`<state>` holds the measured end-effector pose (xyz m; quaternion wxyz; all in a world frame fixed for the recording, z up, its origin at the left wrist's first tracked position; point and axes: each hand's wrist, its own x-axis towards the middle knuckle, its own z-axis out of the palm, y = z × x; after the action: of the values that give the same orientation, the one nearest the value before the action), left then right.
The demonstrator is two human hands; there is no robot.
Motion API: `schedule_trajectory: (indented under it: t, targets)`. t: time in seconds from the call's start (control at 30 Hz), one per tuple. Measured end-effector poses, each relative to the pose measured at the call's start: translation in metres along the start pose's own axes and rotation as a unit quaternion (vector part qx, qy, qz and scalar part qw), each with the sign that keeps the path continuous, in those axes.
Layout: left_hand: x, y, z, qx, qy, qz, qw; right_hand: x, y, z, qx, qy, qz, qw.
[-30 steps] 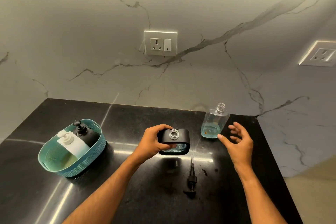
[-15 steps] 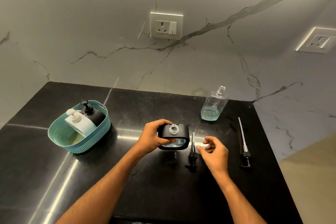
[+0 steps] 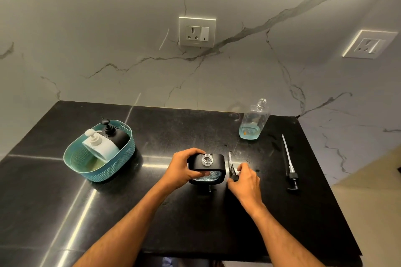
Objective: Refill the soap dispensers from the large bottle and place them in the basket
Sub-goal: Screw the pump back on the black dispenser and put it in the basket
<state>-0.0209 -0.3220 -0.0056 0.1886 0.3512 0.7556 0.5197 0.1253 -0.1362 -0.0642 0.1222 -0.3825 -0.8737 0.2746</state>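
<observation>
Head view: your black tabletop point(image 3: 195, 223) runs to a marbled wall. At left sits the teal basket point(image 3: 73, 162), a white dispenser point(image 3: 104, 147) and a black dispenser point(image 3: 119, 138) standing inside it. Far right, the large clear bottle point(image 3: 252, 123) stands uncapped, a little blue soap at its bottom. At centre your left hand point(image 3: 184, 169) grips the open black dispenser point(image 3: 207, 168). Just beside it your right hand point(image 3: 245, 180) pinches its black pump point(image 3: 231, 167). A second pump point(image 3: 289, 165) lies apart at right.
</observation>
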Motion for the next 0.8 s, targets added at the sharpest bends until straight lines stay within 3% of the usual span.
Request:
schedule_trajectory:
  t: [0.23,0.47,0.8]
  targets:
    - [-0.002,-0.004,-0.007,0.014,-0.006,0.007,1.000,-0.001,-0.014,-0.032,0.102,0.094,0.010,0.990]
    - [0.001,-0.006,-0.007,0.025,-0.007,0.012,1.000,-0.017,-0.070,-0.101,0.182,0.174,-0.124,0.960]
    - [-0.004,-0.004,-0.003,0.041,-0.007,0.015,0.999,-0.048,-0.106,-0.143,0.126,0.104,-0.233,0.959]
